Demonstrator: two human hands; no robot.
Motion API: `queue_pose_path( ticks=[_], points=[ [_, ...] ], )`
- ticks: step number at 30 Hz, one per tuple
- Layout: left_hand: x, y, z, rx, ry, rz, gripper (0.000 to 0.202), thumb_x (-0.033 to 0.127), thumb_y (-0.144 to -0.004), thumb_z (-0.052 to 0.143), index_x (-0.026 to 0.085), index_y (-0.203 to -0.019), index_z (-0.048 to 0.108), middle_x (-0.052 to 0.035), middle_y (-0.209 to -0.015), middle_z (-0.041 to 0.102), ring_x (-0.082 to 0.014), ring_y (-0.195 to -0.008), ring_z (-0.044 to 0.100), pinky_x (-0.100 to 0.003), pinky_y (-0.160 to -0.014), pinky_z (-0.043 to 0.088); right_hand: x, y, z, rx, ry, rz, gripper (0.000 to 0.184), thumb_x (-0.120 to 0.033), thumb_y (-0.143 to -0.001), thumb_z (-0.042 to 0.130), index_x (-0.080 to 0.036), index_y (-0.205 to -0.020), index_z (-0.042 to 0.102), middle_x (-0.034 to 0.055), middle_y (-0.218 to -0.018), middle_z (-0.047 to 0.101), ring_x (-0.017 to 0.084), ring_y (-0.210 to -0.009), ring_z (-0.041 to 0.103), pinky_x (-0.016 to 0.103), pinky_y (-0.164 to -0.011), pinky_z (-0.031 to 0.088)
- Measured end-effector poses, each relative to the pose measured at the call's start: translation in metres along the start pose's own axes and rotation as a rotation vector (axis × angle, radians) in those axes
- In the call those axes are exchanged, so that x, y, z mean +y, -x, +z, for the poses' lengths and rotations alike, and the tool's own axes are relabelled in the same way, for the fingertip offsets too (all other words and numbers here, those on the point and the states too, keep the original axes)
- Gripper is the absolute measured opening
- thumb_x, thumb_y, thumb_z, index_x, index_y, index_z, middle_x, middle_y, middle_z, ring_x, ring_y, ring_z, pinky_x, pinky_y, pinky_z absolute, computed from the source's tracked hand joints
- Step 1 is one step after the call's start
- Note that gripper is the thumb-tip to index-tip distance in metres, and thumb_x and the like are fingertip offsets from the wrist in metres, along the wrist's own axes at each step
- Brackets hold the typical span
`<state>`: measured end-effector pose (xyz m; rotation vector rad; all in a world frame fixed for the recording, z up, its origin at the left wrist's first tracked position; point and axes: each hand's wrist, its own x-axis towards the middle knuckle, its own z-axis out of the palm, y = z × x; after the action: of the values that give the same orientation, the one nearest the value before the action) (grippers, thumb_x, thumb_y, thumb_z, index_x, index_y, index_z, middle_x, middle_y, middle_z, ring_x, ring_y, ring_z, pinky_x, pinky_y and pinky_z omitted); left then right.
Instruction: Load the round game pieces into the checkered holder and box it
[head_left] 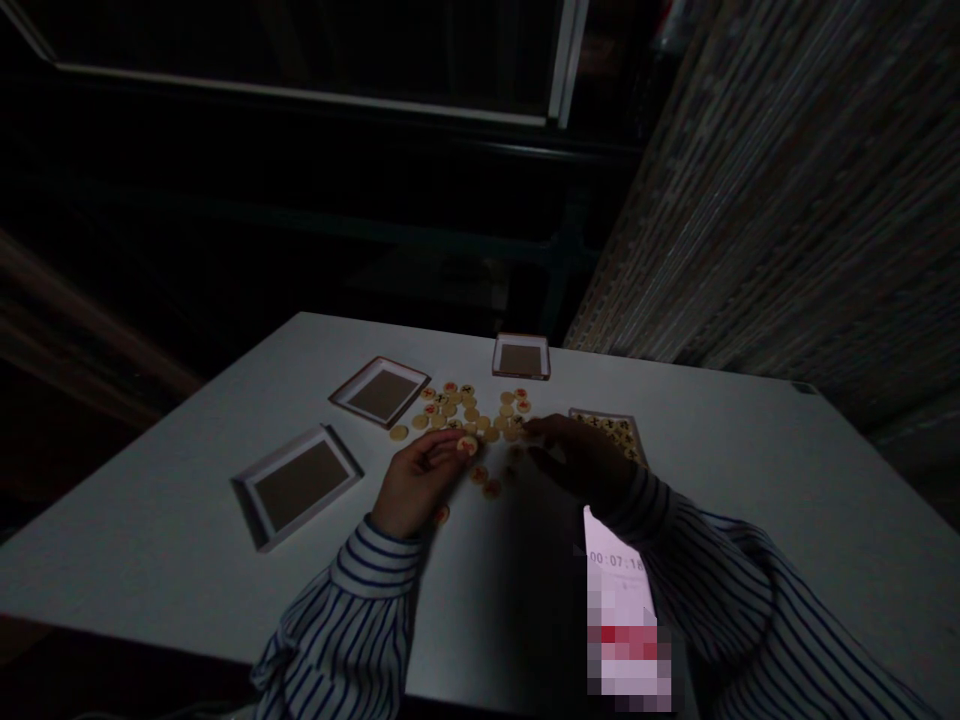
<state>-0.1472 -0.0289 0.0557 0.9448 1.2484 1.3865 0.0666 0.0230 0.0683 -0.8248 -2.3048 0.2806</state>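
Several round wooden game pieces (471, 412) with red or black marks lie scattered on a white table (187, 510). My left hand (417, 484) rests on the table, fingers curled, pinching one piece (467, 446) at its fingertips. My right hand (581, 455) hovers over the pieces' right side, fingers bent downward; what it holds, if anything, is too dark to make out. Both sleeves are striped. A tray (611, 432) behind my right hand holds several pieces laid in rows.
Three shallow empty box trays lie on the table: one at front left (296, 485), one at mid left (380, 391), a small one at the back (520, 357). A lit phone screen (616, 560) shows a timer near my right wrist. A woven wall stands right.
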Motion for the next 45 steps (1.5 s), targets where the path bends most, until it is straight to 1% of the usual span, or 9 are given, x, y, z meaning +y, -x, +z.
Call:
queue_pose_path(
  ticks=[8, 17, 21, 25, 29, 32, 35, 39, 45],
  points=[
    [0.012, 0.01, 0.012, 0.114, -0.025, 0.072, 0.041, 0.036, -0.059, 0.073, 0.015, -0.093, 0.063, -0.0062, -0.082, 0.069, -0.0168, -0.074, 0.065, -0.031, -0.076, 0.051, 0.016, 0.004, -0.02, -0.016, 0.037, 0.061, 0.025, -0.026, -0.081, 0.05, -0.018, -0.104, 0.055, 0.0074, -0.092, 0.064, 0.016, -0.08, 0.06, 0.029, -0.07, 0.049],
    [0.007, 0.013, 0.043, 0.17, 0.039, 0.078, 0.037, 0.03, -0.057, 0.074, 0.016, -0.09, 0.063, -0.0036, -0.083, 0.067, -0.0127, -0.074, 0.063, -0.025, -0.07, 0.049, 0.031, 0.008, -0.052, 0.01, 0.126, 0.151, 0.025, -0.029, -0.081, 0.049, -0.018, -0.102, 0.057, 0.006, -0.089, 0.066, 0.014, -0.073, 0.061, 0.026, -0.065, 0.048],
    [0.002, 0.013, 0.057, 0.159, 0.037, 0.065, 0.035, 0.031, -0.059, 0.072, 0.016, -0.089, 0.062, -0.0029, -0.081, 0.067, -0.0122, -0.073, 0.063, -0.024, -0.068, 0.049, 0.037, 0.013, -0.066, -0.003, 0.152, 0.194, 0.025, -0.03, -0.082, 0.048, -0.018, -0.101, 0.058, 0.0051, -0.086, 0.067, 0.014, -0.071, 0.061, 0.025, -0.063, 0.048],
    [-0.006, 0.013, 0.071, 0.113, 0.002, 0.03, 0.033, 0.032, -0.062, 0.069, 0.016, -0.09, 0.061, -0.0017, -0.074, 0.066, -0.0106, -0.064, 0.06, -0.02, -0.057, 0.047, 0.04, 0.02, -0.076, -0.038, 0.152, 0.238, 0.025, -0.03, -0.082, 0.048, -0.018, -0.101, 0.058, 0.005, -0.083, 0.067, 0.015, -0.068, 0.061, 0.025, -0.059, 0.047],
    [-0.01, 0.013, 0.086, 0.074, -0.038, 0.026, 0.031, 0.032, -0.063, 0.068, 0.015, -0.089, 0.061, -0.0031, -0.075, 0.065, -0.0095, -0.06, 0.058, -0.018, -0.051, 0.044, 0.046, 0.025, -0.083, -0.109, 0.156, 0.242, 0.025, -0.031, -0.082, 0.047, -0.019, -0.1, 0.058, 0.0053, -0.083, 0.068, 0.014, -0.064, 0.061, 0.024, -0.055, 0.047],
    [-0.012, 0.011, 0.096, 0.062, -0.067, 0.046, 0.026, 0.03, -0.063, 0.067, 0.015, -0.084, 0.062, -0.0017, -0.068, 0.063, -0.0085, -0.056, 0.055, -0.018, -0.048, 0.042, 0.05, 0.026, -0.087, -0.164, 0.171, 0.251, 0.024, -0.032, -0.083, 0.046, -0.02, -0.1, 0.059, 0.0049, -0.083, 0.068, 0.013, -0.062, 0.061, 0.023, -0.052, 0.046],
    [-0.017, 0.006, 0.103, 0.022, -0.067, 0.049, 0.026, 0.028, -0.064, 0.066, 0.014, -0.085, 0.063, -0.0011, -0.065, 0.062, -0.0095, -0.057, 0.055, -0.02, -0.051, 0.044, 0.053, 0.028, -0.091, -0.2, 0.188, 0.269, 0.024, -0.031, -0.083, 0.046, -0.021, -0.1, 0.059, 0.004, -0.081, 0.068, 0.013, -0.059, 0.061, 0.022, -0.05, 0.045],
    [-0.027, -0.003, 0.109, -0.028, 0.01, 0.066, 0.027, 0.029, -0.065, 0.066, 0.016, -0.089, 0.063, -0.0031, -0.077, 0.064, -0.0113, -0.066, 0.059, -0.023, -0.06, 0.048, 0.057, 0.03, -0.093, -0.23, 0.183, 0.263, 0.026, -0.033, -0.083, 0.045, -0.021, -0.102, 0.059, 0.004, -0.082, 0.068, 0.013, -0.059, 0.061, 0.022, -0.05, 0.045],
    [-0.028, -0.013, 0.123, -0.087, 0.022, 0.062, 0.025, 0.027, -0.066, 0.065, 0.016, -0.088, 0.063, -0.0037, -0.077, 0.066, -0.0132, -0.067, 0.061, -0.026, -0.061, 0.05, 0.057, 0.031, -0.093, -0.267, 0.111, 0.291, 0.025, -0.03, -0.083, 0.045, -0.022, -0.104, 0.058, 0.0047, -0.085, 0.069, 0.015, -0.07, 0.063, 0.024, -0.057, 0.048]
  ],
)
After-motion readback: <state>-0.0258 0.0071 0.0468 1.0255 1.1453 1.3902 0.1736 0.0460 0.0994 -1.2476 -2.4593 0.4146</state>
